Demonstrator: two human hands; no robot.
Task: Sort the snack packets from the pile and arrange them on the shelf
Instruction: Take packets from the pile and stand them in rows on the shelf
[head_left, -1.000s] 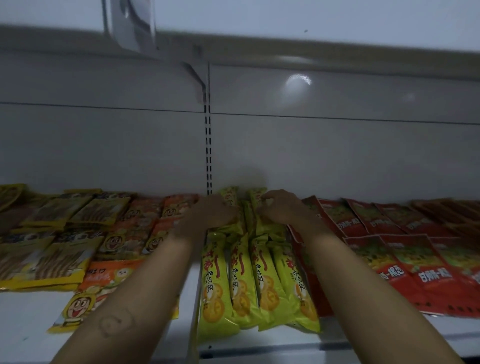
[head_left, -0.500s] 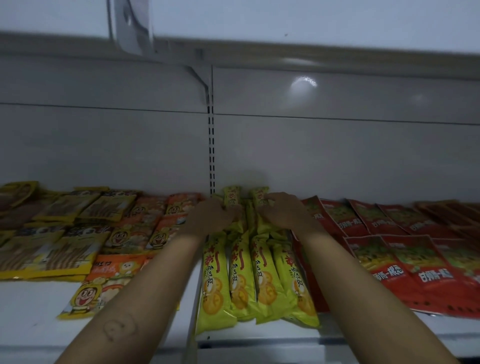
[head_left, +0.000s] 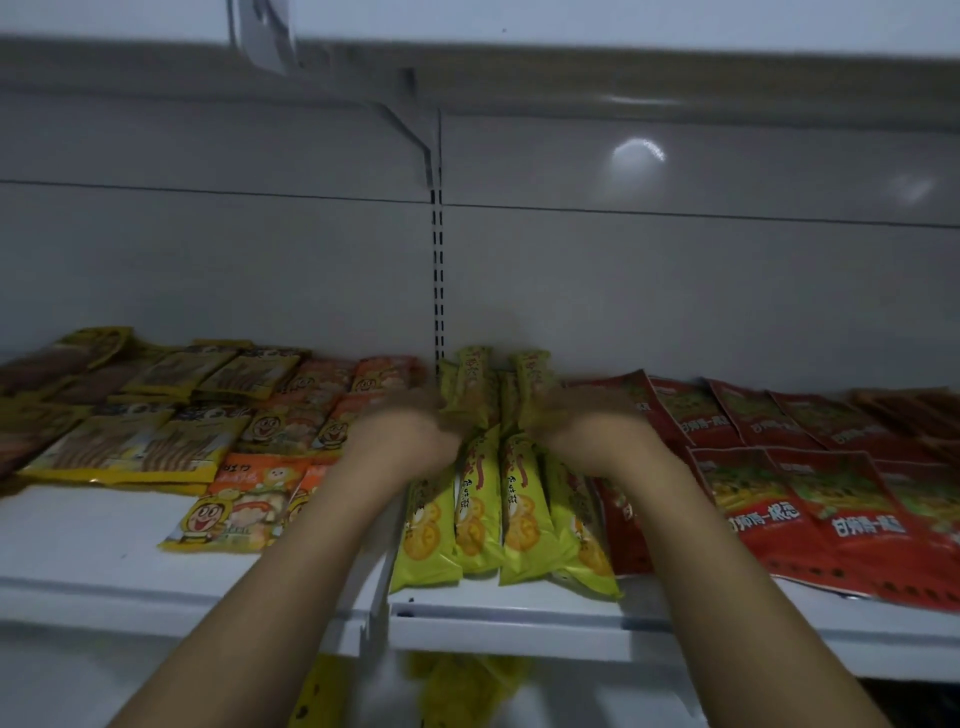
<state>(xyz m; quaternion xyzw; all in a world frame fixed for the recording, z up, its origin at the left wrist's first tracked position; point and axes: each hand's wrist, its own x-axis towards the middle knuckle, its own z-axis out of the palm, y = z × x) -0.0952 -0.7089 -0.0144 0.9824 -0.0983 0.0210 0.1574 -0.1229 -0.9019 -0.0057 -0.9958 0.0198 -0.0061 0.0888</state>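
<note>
Long yellow-green snack packets (head_left: 483, 519) lie side by side in a front row at the middle of the white shelf (head_left: 519, 618). Behind them more of the same packets (head_left: 472, 379) stand against the back wall. My left hand (head_left: 405, 436) is at the left side of that back row, fingers curled onto a packet. At the row's right side my right hand (head_left: 587, 426) curls its fingers over another packet. Both hands are motion-blurred.
Orange cartoon-face packets (head_left: 249, 499) and yellow-brown packets (head_left: 130, 447) fill the shelf to the left, red packets (head_left: 831, 519) the right. Yellow packets (head_left: 457, 686) show on the level below. Another shelf (head_left: 623, 67) hangs close overhead, and a slotted upright (head_left: 438, 270) runs down the back wall.
Both hands stay at the back row of yellow-green packets, shifting slightly and now blurred. The view has tilted a little, showing more of the shelf edge and the level below.
</note>
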